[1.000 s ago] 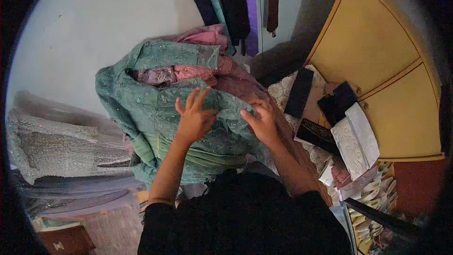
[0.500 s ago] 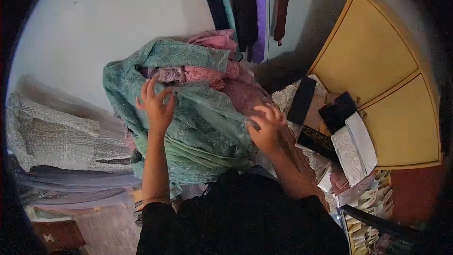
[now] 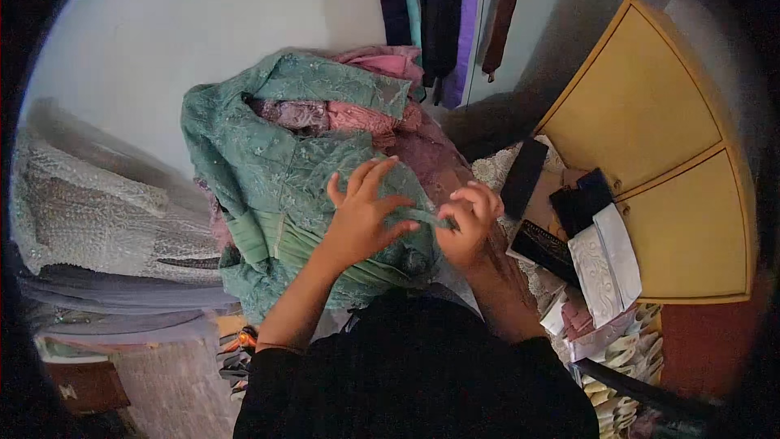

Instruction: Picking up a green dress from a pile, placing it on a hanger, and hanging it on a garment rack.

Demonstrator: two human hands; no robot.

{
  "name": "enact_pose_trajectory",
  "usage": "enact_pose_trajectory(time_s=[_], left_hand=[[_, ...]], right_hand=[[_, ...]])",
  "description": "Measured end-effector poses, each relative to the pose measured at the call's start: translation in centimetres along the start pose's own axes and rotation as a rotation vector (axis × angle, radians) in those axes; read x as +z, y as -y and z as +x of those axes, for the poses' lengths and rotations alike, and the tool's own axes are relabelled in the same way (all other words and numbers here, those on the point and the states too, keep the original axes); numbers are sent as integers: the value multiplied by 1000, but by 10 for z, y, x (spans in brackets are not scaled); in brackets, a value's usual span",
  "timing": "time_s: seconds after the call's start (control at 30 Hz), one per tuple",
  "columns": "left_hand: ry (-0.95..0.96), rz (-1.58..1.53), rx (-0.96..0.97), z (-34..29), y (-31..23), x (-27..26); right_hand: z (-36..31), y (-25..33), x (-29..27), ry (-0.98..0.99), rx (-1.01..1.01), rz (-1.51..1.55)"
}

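Observation:
A green embroidered dress [image 3: 236,150] hangs in front of me, its sleeve lying across the top. Over its lower middle, my left hand [image 3: 357,215] has its fingers spread, with thumb and forefinger apart beside a narrow strip of green fabric [image 3: 424,216]. My right hand [image 3: 467,228] pinches the strip's other end, fingers curled. Whether the strip touches my left hand is unclear. Behind the green dress a pink garment [image 3: 357,118] shows. Smooth pleated green cloth [image 3: 288,248] crosses the dress below my left hand.
A beaded silver-grey garment [image 3: 97,211] hangs at the left. Dark, turquoise and purple cloths [image 3: 443,16] hang at the back. To the right stands a yellow panel [image 3: 642,89], with a black pouch [image 3: 581,197] and a white embroidered clutch [image 3: 597,264] beside it.
My left hand has moved right and down toward my right hand. The sheer cloth stretched between the hands is now a narrow gathered strip. The view has shifted slightly.

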State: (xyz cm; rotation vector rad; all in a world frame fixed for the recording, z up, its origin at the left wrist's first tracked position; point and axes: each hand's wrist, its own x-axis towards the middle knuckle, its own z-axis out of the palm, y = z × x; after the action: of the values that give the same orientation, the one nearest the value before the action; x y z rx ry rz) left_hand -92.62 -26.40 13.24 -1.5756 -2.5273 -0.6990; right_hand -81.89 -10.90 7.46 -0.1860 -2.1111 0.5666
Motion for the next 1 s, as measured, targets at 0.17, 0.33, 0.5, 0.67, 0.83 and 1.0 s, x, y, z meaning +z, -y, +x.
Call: enact_pose_trajectory(time_s=[0.17, 0.33, 0.5, 0.67, 0.83, 1.0], left_hand=[[-267, 174, 76, -2, 3, 1], [-682, 378, 32, 1, 25, -6], [-735, 433, -82, 6, 46, -26], [-586, 528, -80, 21, 63, -33], [-525, 594, -80, 47, 98, -41], [-207, 602, 130, 81, 106, -12]], right_hand=[[-7, -3, -3, -34, -39, -76], [-7, -5, -6, 156, -24, -50], [-18, 3, -12, 302, -47, 160], [-28, -1, -11, 276, 78, -115], [-57, -22, -26, 270, 101, -213], [-75, -29, -54, 443, 406, -299]])
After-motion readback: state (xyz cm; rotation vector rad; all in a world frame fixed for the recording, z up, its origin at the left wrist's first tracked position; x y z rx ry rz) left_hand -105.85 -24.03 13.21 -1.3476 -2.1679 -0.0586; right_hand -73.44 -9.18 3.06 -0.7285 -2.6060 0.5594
